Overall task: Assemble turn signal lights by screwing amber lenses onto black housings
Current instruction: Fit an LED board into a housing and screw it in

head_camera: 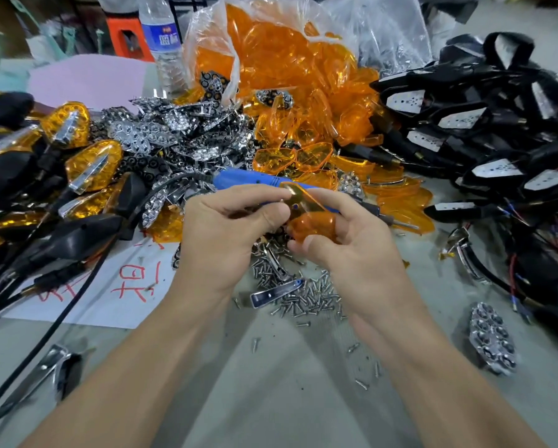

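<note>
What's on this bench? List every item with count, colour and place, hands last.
amber lens: one, orange, held between both hands
loose lenses: many, orange, spilling from the bag, top centre
plastic bag: one, clear, top centre
black housings: a pile, black with wires, right
chrome reflectors: a pile, silver, centre left; one more lies lower right
assembled lights: several, amber and black, left
electric screwdriver: one, blue, behind the hands
screws: many, silver, heaped under the hands
water bottle: one, clear with blue label, top left
paper: one sheet, white with red writing, lower left
left hand: pinches the lens edge
right hand: holds the lens
</note>
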Demonstrator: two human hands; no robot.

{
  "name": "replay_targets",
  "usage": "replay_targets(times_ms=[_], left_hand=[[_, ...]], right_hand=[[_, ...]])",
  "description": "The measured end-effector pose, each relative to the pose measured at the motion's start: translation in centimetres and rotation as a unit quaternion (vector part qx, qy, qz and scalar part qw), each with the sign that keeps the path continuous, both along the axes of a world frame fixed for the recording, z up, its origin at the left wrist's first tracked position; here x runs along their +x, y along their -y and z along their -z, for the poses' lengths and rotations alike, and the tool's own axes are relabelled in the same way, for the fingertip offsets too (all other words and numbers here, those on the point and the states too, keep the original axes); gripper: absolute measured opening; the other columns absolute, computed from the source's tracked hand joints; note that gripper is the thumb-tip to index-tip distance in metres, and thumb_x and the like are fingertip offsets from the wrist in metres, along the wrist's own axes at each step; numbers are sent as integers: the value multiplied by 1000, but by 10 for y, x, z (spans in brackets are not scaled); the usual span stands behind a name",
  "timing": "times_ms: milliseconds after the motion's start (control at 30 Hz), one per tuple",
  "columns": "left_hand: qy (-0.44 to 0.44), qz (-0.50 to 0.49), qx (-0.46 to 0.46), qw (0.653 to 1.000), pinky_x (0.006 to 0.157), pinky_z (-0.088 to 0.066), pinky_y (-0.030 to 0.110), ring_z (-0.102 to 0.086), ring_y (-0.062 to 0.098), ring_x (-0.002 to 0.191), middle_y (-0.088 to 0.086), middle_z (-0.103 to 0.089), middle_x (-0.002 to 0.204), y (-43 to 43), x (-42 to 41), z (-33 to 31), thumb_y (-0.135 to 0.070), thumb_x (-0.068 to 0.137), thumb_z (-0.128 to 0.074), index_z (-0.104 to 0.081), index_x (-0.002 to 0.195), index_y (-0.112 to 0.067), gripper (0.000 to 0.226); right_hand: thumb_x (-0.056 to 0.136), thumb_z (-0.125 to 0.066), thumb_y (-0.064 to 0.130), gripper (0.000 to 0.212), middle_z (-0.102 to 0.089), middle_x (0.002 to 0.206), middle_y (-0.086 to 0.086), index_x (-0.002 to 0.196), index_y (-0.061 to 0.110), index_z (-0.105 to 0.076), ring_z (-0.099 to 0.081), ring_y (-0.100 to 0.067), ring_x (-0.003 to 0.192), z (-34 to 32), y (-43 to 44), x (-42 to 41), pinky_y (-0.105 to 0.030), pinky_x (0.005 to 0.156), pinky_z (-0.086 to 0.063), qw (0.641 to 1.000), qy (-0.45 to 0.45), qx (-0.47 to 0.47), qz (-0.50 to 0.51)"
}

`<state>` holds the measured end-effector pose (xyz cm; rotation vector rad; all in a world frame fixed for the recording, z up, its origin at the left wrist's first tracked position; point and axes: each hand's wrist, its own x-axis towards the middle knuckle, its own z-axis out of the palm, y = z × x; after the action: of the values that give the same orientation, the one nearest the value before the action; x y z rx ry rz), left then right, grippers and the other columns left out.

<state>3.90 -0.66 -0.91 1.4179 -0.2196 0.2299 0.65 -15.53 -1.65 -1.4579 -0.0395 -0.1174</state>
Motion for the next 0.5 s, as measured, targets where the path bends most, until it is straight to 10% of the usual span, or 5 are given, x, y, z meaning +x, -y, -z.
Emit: replay_targets(times_ms=[267,500], left_hand=[[-69,85,-25,994,54,-55,21,-68,11,55,10,-80,82,-5,-4,-3,-11,70,-80,-83,79,-18,11],[64,-60,164,983,78,-56,32,-71,12,102,-26,-74,117,-4,-5,3,-37,63,-89,-79,90,-54,33]], right_hand=[[86,-44,-20,45,-74,89,-9,116,-1,-71,-72,-21,83,-3,2,0,-39,82,-62,968,-102,210,-95],[91,-62,-16,27,-77,95,-7,109,3,-68,-75,-19,90,2,-2,-2,-32,80,-62,976,-73,183,-93]])
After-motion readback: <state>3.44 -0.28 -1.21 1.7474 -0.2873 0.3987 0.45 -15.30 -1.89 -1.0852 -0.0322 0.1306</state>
